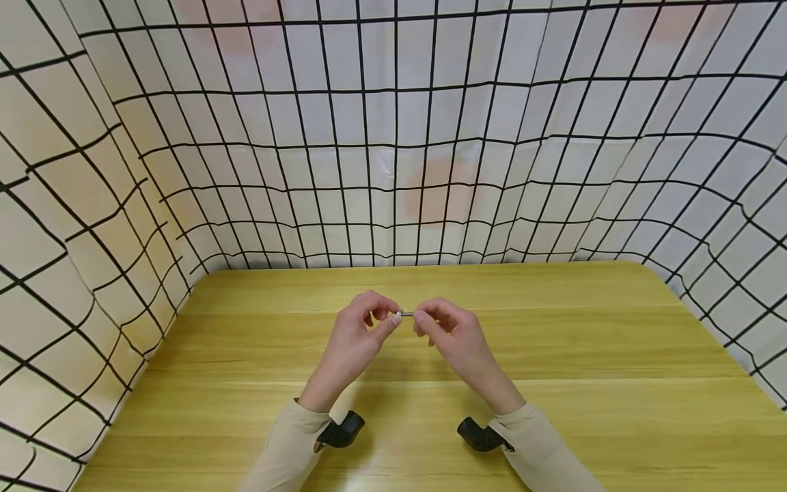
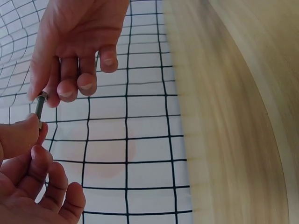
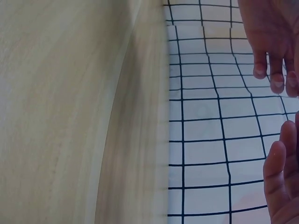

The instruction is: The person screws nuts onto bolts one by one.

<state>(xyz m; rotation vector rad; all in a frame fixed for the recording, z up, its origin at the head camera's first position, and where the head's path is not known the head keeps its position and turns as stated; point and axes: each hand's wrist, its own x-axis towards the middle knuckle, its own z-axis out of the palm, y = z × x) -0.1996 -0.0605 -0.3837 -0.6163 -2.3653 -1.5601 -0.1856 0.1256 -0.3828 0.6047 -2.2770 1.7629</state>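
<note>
A small metal bolt (image 1: 406, 313) is held level between both hands, above the tabletop. My left hand (image 1: 361, 329) pinches one end between thumb and index finger. At the opposite end, the thumb and index finger of my right hand (image 1: 456, 336) pinch it too. The left wrist view shows the bolt's dark shaft (image 2: 39, 106) bridging the two sets of fingertips, with a wider end by the upper hand. Fingers cover both of its ends, so their exact shape is hidden. In the right wrist view only parts of the hands appear, without the bolt.
A wood-grain table (image 1: 393, 410) lies beneath the hands. White sheeting with a black grid (image 1: 393, 157) surrounds its back and sides. Black camera mounts (image 1: 344, 430) sit at both wrists, beside beige sleeves (image 1: 289, 437).
</note>
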